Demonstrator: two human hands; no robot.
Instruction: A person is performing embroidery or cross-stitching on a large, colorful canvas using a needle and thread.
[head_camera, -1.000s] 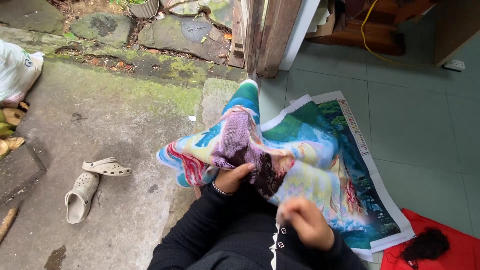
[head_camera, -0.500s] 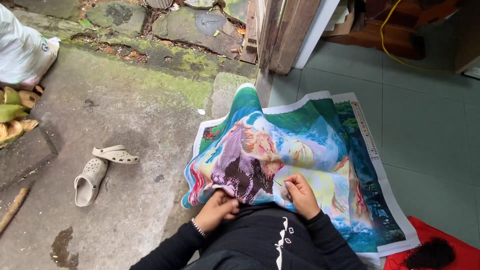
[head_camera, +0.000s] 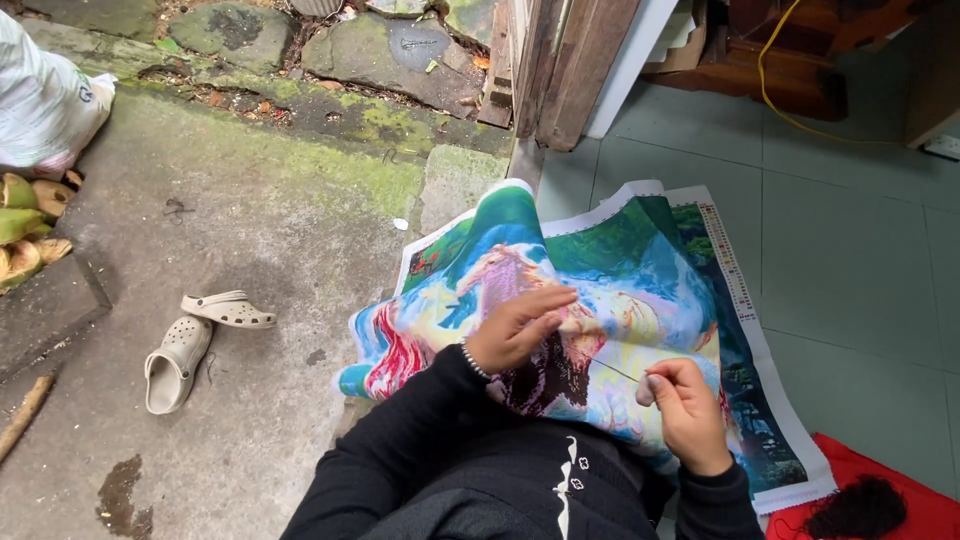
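A large colourful embroidery cloth (head_camera: 640, 270) with a white border lies over my lap and spreads onto the floor. My left hand (head_camera: 517, 327) rests flat on top of the cloth near a dark stitched patch (head_camera: 545, 375), fingers stretched to the right. My right hand (head_camera: 688, 410) is pinched on a thin needle with a dark thread (head_camera: 612, 369) that runs back to the cloth. Both arms wear black sleeves, and a bead bracelet sits on the left wrist.
A pair of beige clogs (head_camera: 190, 335) lies on the concrete to the left. A white sack (head_camera: 45, 105) and banana peels (head_camera: 22, 230) sit at far left. A wooden doorpost (head_camera: 570, 70) stands ahead. A red cloth (head_camera: 900, 500) with a dark thread bundle (head_camera: 855, 510) lies at lower right.
My left hand has come out from under the cloth's near edge and now lies on top of it. My right hand has drawn back to the right, pulling the thread taut.
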